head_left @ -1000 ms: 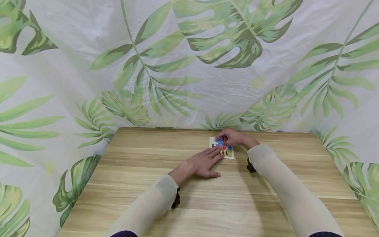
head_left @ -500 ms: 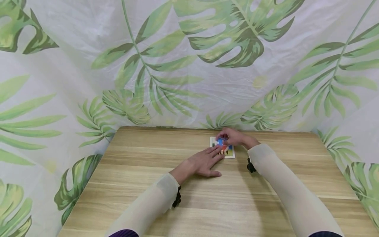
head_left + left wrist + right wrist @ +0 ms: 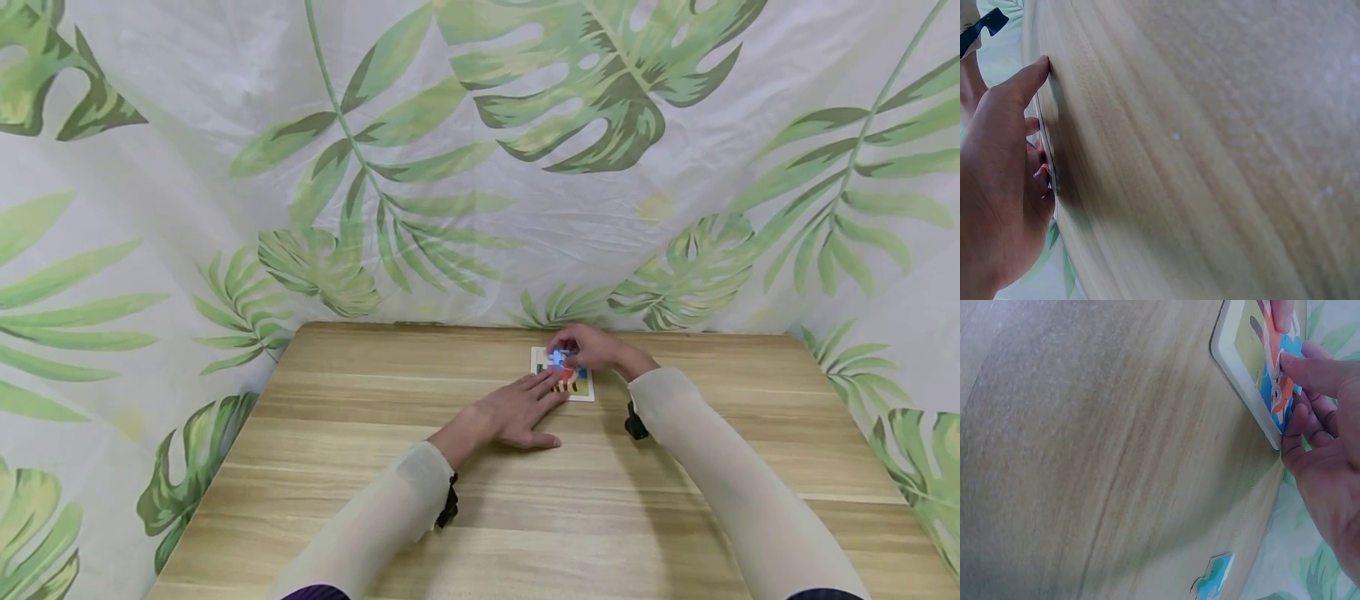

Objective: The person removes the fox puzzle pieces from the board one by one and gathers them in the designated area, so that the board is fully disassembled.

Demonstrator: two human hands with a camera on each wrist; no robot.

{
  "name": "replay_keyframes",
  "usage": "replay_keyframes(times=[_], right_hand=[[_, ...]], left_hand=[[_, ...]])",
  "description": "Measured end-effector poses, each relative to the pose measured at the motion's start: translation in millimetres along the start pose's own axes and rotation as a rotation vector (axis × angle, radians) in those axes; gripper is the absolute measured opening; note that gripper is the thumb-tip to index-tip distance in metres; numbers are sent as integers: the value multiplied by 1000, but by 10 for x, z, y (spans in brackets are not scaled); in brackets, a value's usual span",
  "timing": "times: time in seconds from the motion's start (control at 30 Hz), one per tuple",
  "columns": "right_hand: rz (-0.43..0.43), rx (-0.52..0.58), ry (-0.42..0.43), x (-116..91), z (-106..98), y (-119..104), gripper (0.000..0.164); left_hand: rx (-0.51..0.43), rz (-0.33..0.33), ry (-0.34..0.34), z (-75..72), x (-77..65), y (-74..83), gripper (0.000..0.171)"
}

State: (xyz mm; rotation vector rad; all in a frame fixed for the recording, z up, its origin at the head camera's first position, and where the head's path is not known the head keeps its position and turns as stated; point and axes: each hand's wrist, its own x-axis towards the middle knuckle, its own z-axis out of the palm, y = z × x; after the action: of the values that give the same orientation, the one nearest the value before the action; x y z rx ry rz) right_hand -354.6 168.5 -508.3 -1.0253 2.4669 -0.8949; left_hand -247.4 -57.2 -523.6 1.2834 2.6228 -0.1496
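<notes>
A small picture puzzle (image 3: 589, 398) with a white border lies on the table near its far edge. Across its lower left side rests my left hand (image 3: 517, 412), fingers extended and thumb spread onto the wood. My right hand (image 3: 588, 347) is over the upper right part and pinches a blue puzzle piece (image 3: 557, 358) between thumb and fingers. In the right wrist view, the thumb touches blue next to an orange animal figure on the puzzle (image 3: 1254, 403). The piece is partly hidden by the fingers. The left wrist view shows my left hand (image 3: 1004, 175) low against the tabletop.
One loose blue-green puzzle piece (image 3: 1215, 577) lies on the table, apart from the puzzle, in the right wrist view. The wood table (image 3: 420, 367) ends just behind the puzzle. A leaf-patterned cloth (image 3: 450, 208) hangs behind it.
Both hands keep nearly the same places. The blue piece under my right fingers looks slightly tilted, with a brighter surface now; the puzzle stays put.
</notes>
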Motion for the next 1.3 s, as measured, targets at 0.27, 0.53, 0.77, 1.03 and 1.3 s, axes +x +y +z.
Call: replay_keyframes(times=[0.27,0.53,0.77,1.03,1.3], right_hand=[[15,19,53,-31,13,2,32],[7,52,102,-47,47,44,29],[-6,75,132,-72,61,62,29],[12,118,131,-89,66,49,26],[33,199,185,-118,74,70,28]], left_hand=[[-10,14,6,-3,-12,1,87],[-16,10,4,-14,-14,3,87],[-8,11,4,-9,-9,-1,88],[-6,17,-3,-14,-18,-5,88],[-16,20,9,-20,-15,-1,88]])
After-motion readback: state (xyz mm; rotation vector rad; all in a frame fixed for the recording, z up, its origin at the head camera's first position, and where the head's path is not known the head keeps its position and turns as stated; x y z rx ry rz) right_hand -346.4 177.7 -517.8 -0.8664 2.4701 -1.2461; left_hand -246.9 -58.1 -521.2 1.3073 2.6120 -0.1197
